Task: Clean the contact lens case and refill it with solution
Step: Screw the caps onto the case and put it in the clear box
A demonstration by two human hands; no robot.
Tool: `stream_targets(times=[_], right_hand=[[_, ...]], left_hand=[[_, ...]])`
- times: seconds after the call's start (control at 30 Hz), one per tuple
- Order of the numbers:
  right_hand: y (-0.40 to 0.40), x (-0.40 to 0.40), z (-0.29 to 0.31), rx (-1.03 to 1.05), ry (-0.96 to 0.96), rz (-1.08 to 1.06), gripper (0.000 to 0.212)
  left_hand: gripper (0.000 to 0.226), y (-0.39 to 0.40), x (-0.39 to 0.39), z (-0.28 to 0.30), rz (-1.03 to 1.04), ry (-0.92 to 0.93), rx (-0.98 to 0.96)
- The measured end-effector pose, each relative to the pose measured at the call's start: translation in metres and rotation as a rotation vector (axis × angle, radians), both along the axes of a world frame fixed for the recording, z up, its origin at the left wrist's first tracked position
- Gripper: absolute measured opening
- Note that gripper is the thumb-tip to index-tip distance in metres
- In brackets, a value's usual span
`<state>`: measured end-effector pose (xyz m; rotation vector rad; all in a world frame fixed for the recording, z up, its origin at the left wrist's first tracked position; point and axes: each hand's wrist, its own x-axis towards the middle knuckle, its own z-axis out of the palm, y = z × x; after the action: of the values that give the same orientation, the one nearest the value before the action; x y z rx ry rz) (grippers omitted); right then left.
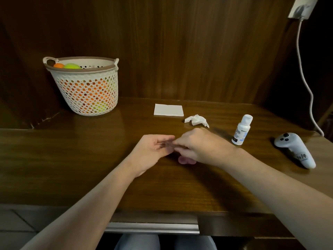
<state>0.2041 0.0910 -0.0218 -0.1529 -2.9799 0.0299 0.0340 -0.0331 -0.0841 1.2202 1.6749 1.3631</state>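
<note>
Forearms reaching over desk [90, 159]. Left hand [153, 150] and right hand [196, 147] pinching clear lens case [168, 144] mid-frame. Pink cap [185, 160] lying under right hand. Risk: slippery case dropping; solution bottle [241, 130] tipping.

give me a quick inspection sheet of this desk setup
surface: glossy wooden desk
job's things: small clear piece held between both hands, pink piece on the desk under the right hand; solution bottle upright, cap on
clutter: folded tissue, crumpled tissue, basket of balls, white controller
grippers: left hand and right hand both pinch the clear piece
cables: white cable hangs from wall socket
surroundings: wood panel wall
</note>
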Motion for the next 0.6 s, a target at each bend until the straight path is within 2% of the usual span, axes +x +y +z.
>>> stream_targets(times=[0.17, 0.37, 0.47, 0.6], right_hand=[[0.007, -0.006, 0.002, -0.067, -0.051, 0.01, 0.027], [0.003, -0.013, 0.007, -0.006, -0.089, -0.018, 0.026], [0.002, -0.012, 0.012, 0.036, -0.044, -0.005, 0.025], [0.007, -0.005, 0.011, -0.05, 0.062, 0.008, 0.024]], left_hand=[[0.046, -0.001, -0.002, -0.002, -0.003, -0.045, 0.024], [0.044, -0.001, -0.004, -0.002, -0.01, -0.051, 0.026], [0.046, -0.002, -0.004, -0.002, -0.01, -0.072, 0.033], [0.055, -0.003, -0.003, -0.001, -0.008, -0.133, 0.044]])
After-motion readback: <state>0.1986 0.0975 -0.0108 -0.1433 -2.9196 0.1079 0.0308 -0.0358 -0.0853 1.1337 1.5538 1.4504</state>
